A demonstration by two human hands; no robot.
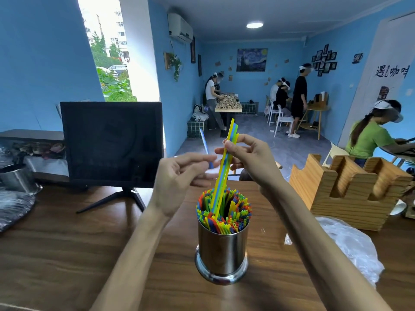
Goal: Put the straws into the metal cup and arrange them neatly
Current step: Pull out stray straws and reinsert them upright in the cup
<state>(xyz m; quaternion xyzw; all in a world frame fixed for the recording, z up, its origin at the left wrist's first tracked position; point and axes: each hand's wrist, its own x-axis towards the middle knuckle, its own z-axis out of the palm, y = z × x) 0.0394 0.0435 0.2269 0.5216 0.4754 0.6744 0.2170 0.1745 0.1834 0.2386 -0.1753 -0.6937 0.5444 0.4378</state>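
Blue straw (205, 147): motion-blurred, with its lower end hidden behind the left hand (179, 176) fingers; grip unclear.
Straws (224, 212) in the metal cup (222, 250): lower lengths hidden by the wall.
Both forearms: cut by the bottom edge.
Plastic bag (350, 245): contents indistinct.
Second metal pot (15, 178): cut by the left edge.
Wall lettering (391, 71): partly illegible.

Wooden tabletop (67, 243). Metal cup (222, 250) packed with straws (224, 212) stands near the middle, toward the near edge. Black monitor (112, 142) on its stand at the far-left side. Wooden holder (345, 189) at the far-right edge, clear plastic bag (350, 248) just beside it. A second metal container (15, 178) sits at the left edge.
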